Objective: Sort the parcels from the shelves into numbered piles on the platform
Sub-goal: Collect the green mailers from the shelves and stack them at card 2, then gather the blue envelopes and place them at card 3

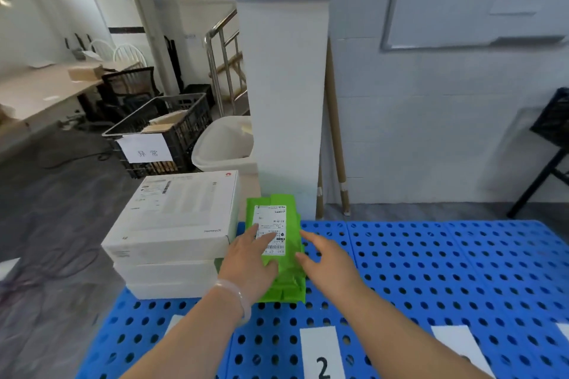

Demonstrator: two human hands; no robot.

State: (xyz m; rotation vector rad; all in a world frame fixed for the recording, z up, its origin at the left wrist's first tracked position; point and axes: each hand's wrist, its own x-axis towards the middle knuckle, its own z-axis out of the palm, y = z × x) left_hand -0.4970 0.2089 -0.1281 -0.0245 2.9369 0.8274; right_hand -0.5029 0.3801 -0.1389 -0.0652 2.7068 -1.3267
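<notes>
A green parcel [291, 268] with a white shipping label lies on top of a small stack of green parcels on the blue perforated platform [446, 271]. My left hand [249, 261] rests flat on the parcel, its straight fingers over the label. My right hand [329, 258] is open with spread fingers, touching the parcel's right edge. Left of the green stack stands a pile of white boxes [172, 224]. A paper label marked 2 [321, 354] lies on the platform in front of the green stack.
More paper labels [458, 344] lie along the platform's near edge. A white pillar [283, 101] rises behind the parcels. A black crate with a paper sign [160, 135] and a white bin [224, 144] stand on the floor to the left. Right of the platform is a black stand [545, 163].
</notes>
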